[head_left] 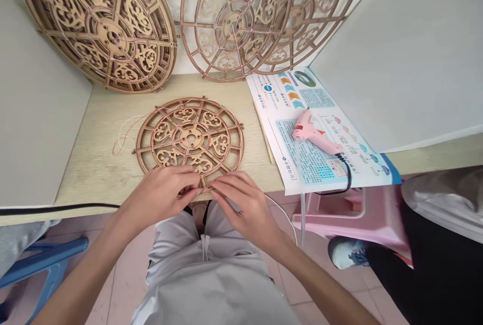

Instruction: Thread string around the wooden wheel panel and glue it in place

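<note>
Wooden wheel: The openwork wheel (191,130) lay flat on the table (101,174), on the far side of both hands, its near rim between the two sets of fingertips.
Table edge: The near rim sat close to the table's near edge; the hands covered the exact spot, and whether it overhung could not be determined.
Room to the left: A strip of tabletop separated the wheel from the left panel (30,93); loose wire (124,135) looped across part of it.
Room to the right: A narrower strip ran to a thin stick (264,132) beside a printed sheet (269,118), on which a pink glue gun (315,134) rested, nozzle pointing far. The right panel (407,53) bounded that side.
Far limit: A stack of similar wheels (105,30) leaned at far left and further wheels (230,25) at far right, just beyond the flat one.
Left hand: The left hand (162,191) had curled fingers, thumb and fingertips nearly together at the near rim.
Right hand: The right hand (247,204) had longer, half-bent fingers, tips drawn in at the same spot.
Hold: Whether either hand pinched rim or wire could not be told.
</note>
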`<state>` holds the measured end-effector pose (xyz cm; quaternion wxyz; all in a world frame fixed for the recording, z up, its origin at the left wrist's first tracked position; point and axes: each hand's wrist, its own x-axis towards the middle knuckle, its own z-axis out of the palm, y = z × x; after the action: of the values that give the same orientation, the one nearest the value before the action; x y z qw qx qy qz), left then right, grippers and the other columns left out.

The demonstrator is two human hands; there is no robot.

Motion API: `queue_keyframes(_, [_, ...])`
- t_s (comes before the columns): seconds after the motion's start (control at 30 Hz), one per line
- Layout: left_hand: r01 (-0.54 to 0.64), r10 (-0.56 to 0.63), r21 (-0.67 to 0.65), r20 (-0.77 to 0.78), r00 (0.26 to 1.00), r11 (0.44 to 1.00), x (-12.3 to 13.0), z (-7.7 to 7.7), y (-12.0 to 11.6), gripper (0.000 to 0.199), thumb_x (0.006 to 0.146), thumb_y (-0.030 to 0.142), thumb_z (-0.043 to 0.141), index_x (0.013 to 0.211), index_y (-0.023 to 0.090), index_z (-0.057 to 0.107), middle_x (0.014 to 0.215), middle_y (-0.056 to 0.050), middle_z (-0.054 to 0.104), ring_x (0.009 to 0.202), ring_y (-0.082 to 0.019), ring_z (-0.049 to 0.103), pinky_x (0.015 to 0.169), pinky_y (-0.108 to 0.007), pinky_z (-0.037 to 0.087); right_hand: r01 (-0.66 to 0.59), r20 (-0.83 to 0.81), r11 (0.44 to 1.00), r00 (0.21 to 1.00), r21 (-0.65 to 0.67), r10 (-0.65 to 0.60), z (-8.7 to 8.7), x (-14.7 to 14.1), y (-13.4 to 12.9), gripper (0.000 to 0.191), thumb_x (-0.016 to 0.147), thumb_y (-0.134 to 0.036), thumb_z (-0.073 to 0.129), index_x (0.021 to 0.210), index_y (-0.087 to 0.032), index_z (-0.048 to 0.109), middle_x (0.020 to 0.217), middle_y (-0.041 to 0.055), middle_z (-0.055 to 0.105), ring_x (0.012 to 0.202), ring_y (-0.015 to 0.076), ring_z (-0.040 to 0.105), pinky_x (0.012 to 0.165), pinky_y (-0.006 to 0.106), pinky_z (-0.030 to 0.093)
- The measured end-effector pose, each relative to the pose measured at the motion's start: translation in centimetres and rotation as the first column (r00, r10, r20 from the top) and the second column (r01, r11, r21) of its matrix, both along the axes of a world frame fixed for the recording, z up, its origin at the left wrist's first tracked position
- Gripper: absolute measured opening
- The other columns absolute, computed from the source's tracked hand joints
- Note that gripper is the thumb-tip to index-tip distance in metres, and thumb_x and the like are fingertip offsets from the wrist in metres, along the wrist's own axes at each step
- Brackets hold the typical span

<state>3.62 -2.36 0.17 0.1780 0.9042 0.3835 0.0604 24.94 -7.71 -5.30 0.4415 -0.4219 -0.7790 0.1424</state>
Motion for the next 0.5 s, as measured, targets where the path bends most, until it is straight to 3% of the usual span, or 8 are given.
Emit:
queue_keyframes(0.1, [-0.024, 0.024, -0.002, 0.008, 1.0, 1.0, 0.0, -0.2, -0.1, 0.019, 0.098, 0.026, 0.058, 0.08, 0.019, 0.061, 0.081, 0.001, 0.061, 0.07, -0.013, 0.055, 0.061, -0.026, 0.032, 0.034, -0.051, 0.991, 0.998, -0.132, -0.041, 0.3, -0.5, 0.6, 0.01, 0.095, -0.018, 0.063, 0.095, -0.018, 0.073, 0.094, 0.0064, 0.071, 0.093, 0.0184, 0.061, 0.083, 0.035, 0.056])
queue_keyframes(0.3, [-0.039, 0.04, -0.023, 0.04, 0.998, 0.999, 0.1, -0.1, -0.1, 0.015, 0.095, 0.022, 0.062, 0.08, 0.019, 0.063, 0.082, 0.002, 0.062, 0.069, -0.013, 0.055, 0.06, -0.026, 0.03, 0.049, 0.049, 0.958, 0.998, -0.282, -0.036, 1.1, -0.9, 1.5, 0.011, 0.089, -0.013, 0.069, 0.08, -0.019, 0.071, 0.085, 0.0037, 0.065, 0.087, 0.0195, 0.056, 0.077, 0.032, 0.047])
queue_keyframes(0.5, [-0.078, 0.081, -0.053, 0.053, 0.995, 0.996, 0.0, -0.3, 0.0, 0.019, 0.093, 0.023, 0.065, 0.075, 0.018, 0.059, 0.079, 0.003, 0.06, 0.068, -0.013, 0.054, 0.06, -0.027, 0.026, 0.022, 0.083, 0.88, 0.996, -0.474, 0.02, 2.4, -0.8, 2.4, 0.015, 0.085, -0.009, 0.071, 0.075, -0.019, 0.07, 0.086, 0.0018, 0.066, 0.09, 0.0199, 0.052, 0.079, 0.031, 0.042])
